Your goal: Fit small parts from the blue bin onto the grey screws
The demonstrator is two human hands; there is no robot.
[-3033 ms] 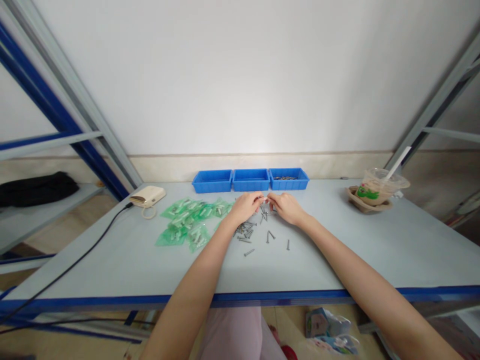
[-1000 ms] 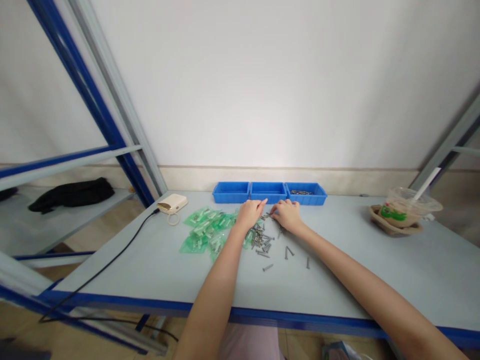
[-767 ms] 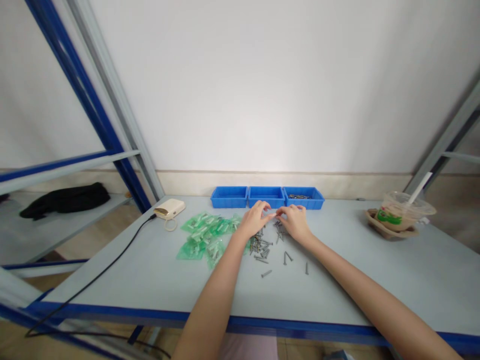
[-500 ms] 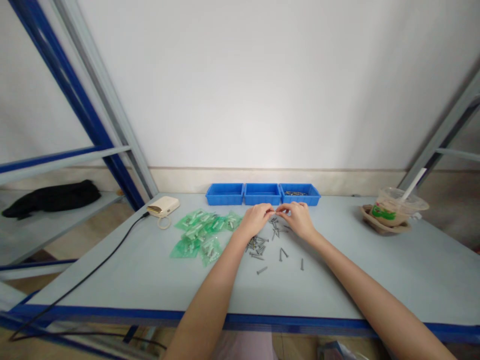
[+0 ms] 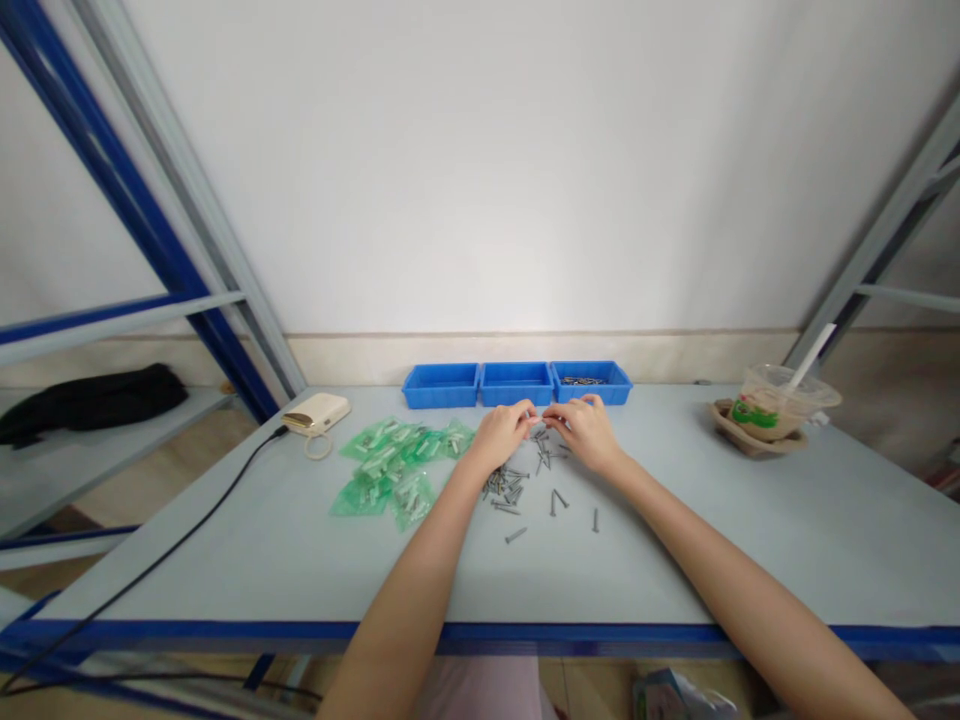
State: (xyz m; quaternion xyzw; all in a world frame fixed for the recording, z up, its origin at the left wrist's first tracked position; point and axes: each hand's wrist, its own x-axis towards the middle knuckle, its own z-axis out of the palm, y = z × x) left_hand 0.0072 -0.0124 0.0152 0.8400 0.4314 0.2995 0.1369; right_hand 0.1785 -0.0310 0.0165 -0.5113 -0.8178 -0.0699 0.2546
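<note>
My left hand (image 5: 504,436) and my right hand (image 5: 588,432) meet fingertip to fingertip just in front of the blue bins. Both are closed in a pinch; something tiny may be between the fingers, but I cannot make it out. Below them lie loose grey screws (image 5: 596,520), several of them heaped in a pile (image 5: 511,488) beside my left wrist. To the left of that wrist is a spread of green plastic bags (image 5: 384,470) with small pale pieces inside.
Behind my hands stand a left blue bin (image 5: 441,400), a middle one (image 5: 516,399) and a right one (image 5: 611,397) holding small metal pieces. A white device (image 5: 324,408) with a black cable (image 5: 202,530) sits left; a plastic drink cup (image 5: 772,410) rests in a cardboard holder (image 5: 757,440) right.
The whole view has shifted slightly, so everything appears a little further left. My hands stay pinched together over the screws, their fingertips hardly changed.
</note>
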